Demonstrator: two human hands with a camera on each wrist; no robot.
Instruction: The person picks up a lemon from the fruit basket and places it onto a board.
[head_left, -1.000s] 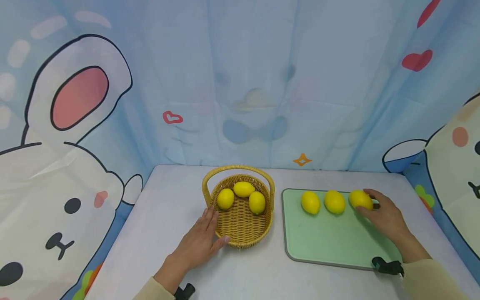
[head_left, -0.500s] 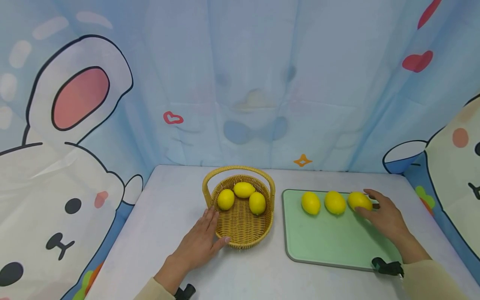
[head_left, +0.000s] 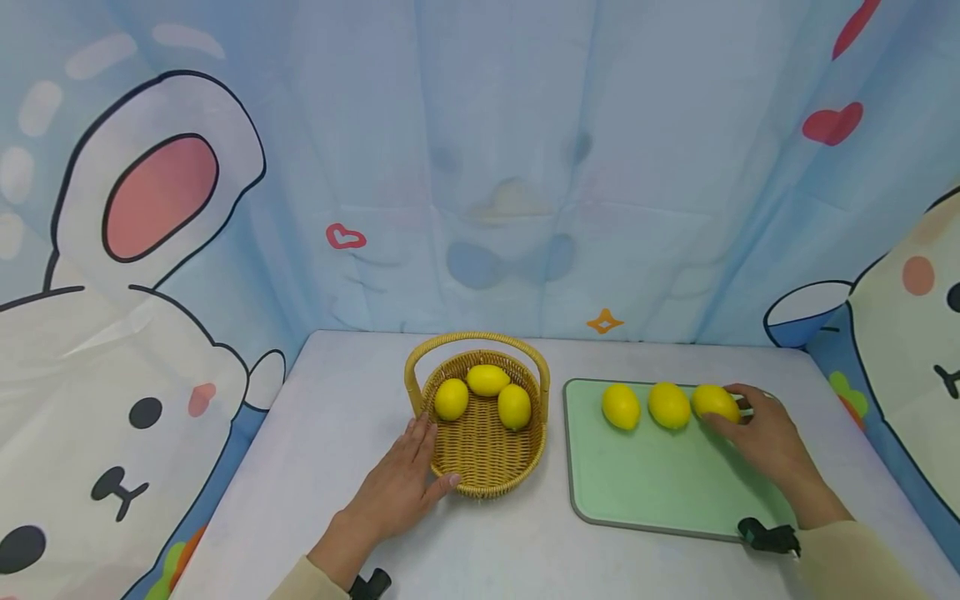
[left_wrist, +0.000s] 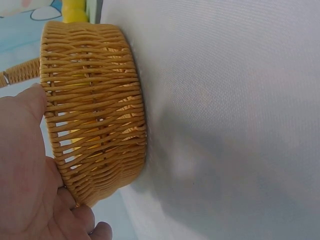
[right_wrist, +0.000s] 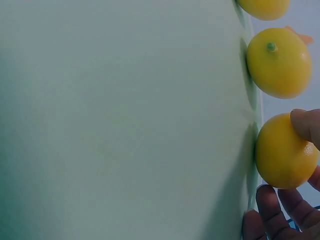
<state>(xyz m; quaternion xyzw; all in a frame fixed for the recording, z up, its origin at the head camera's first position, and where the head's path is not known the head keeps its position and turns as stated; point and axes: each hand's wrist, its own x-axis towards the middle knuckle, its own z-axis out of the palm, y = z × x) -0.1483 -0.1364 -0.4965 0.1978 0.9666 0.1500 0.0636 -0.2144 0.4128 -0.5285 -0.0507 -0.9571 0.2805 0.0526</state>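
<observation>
My right hand [head_left: 772, 437] pinches a yellow lemon [head_left: 712, 404] at the back right of a pale green cutting board [head_left: 675, 479]. In the right wrist view the thumb lies on that lemon [right_wrist: 284, 155], with fingers around its other side. Two more lemons sit to its left in a row, a middle lemon [head_left: 669, 406] close beside it and a left lemon [head_left: 621, 407]. My left hand [head_left: 393, 483] rests against the near left side of a woven basket [head_left: 483, 462], fingers fairly straight, thumb [left_wrist: 32, 102] at the rim. Three lemons [head_left: 487, 380] lie inside the basket.
The basket's arched handle [head_left: 476, 336] stands upright over its back part. Both items stand on a white-covered table [head_left: 337, 392]. A blue cartoon-printed curtain [head_left: 510, 150] hangs behind and at the sides.
My right hand and the lemon in it have shifted slightly left, closer to the middle lemon. The left hand and basket stay in place.
</observation>
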